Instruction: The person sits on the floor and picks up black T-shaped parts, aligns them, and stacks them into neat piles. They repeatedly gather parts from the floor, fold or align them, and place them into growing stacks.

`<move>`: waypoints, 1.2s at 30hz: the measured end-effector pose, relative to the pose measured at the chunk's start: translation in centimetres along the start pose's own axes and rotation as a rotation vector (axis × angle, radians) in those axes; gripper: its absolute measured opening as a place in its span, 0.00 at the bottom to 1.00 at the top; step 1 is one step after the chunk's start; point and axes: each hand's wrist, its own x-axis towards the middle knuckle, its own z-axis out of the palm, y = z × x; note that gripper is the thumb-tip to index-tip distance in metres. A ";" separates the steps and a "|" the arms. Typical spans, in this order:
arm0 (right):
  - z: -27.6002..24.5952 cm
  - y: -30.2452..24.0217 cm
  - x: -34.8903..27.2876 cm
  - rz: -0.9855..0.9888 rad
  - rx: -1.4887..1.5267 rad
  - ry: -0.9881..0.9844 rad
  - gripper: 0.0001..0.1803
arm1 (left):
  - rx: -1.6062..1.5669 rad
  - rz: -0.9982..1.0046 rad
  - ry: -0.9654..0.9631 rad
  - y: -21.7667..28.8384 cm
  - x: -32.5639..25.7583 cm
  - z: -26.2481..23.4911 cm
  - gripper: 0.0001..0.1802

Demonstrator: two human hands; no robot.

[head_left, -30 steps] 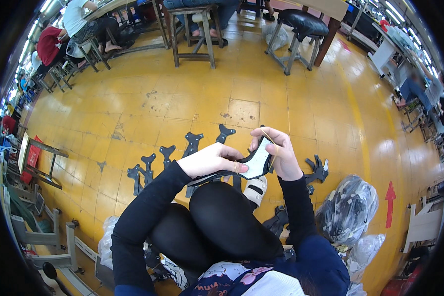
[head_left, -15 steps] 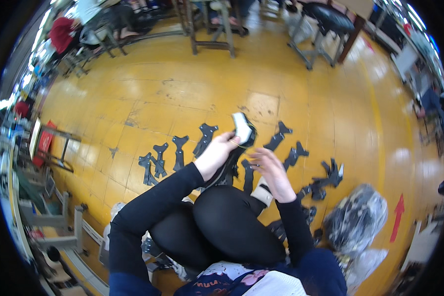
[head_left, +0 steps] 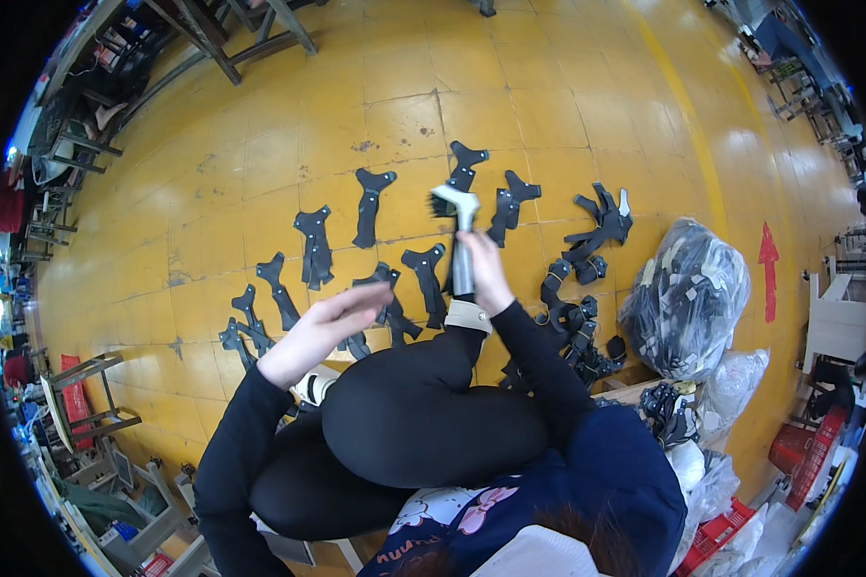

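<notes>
My right hand (head_left: 487, 274) is closed round a bundle of strap-like pieces (head_left: 463, 260) with a forked end. White-grey shows on its top face and black beneath it. It is held upright in the view, a little above my shoe (head_left: 469, 315). My left hand (head_left: 329, 332) hovers over the floor beside my thigh, fingers stretched out and slightly blurred, with nothing in it. Around both hands, black forked pieces (head_left: 369, 207) lie in small piles on the floor. Another black pile (head_left: 423, 279) lies between my hands, and one more (head_left: 464, 165) lies just beyond the bundle.
Banded black bundles (head_left: 585, 351) are heaped at my right. Beyond them stands a clear plastic bag (head_left: 688, 298) full of dark and pale pieces. A red crate (head_left: 720, 534) is at the lower right, a small stool (head_left: 91, 399) at the left, table legs (head_left: 231, 38) at the far left.
Earlier my left hand held a forked bundle with a thin yellow band by it; now my right hand holds one and my left is empty. The view has shifted, bringing more floor piles into sight.
</notes>
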 end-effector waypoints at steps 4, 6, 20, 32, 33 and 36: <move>-8.9 4.9 4.7 -0.083 0.052 0.354 0.18 | 0.011 -0.172 -0.050 -5.1 -1.5 -1.1 0.25; -14.3 8.6 7.1 -0.105 0.044 0.468 0.15 | -0.016 -0.255 -0.047 -7.9 -2.1 -1.4 0.25; -13.2 9.7 6.8 -0.547 -0.783 0.546 0.11 | 0.015 -0.394 0.102 -25.9 6.8 2.4 0.20; -9.7 8.7 15.3 -0.131 -1.198 0.675 0.22 | 0.065 -0.272 0.800 -26.3 24.3 7.9 0.17; -9.9 8.9 15.5 -0.126 -1.161 0.674 0.22 | 0.089 -0.275 0.802 -26.3 24.5 7.8 0.19; -10.3 9.4 15.6 -0.125 -1.015 0.601 0.21 | 0.177 -0.357 0.859 -25.8 24.3 8.1 0.20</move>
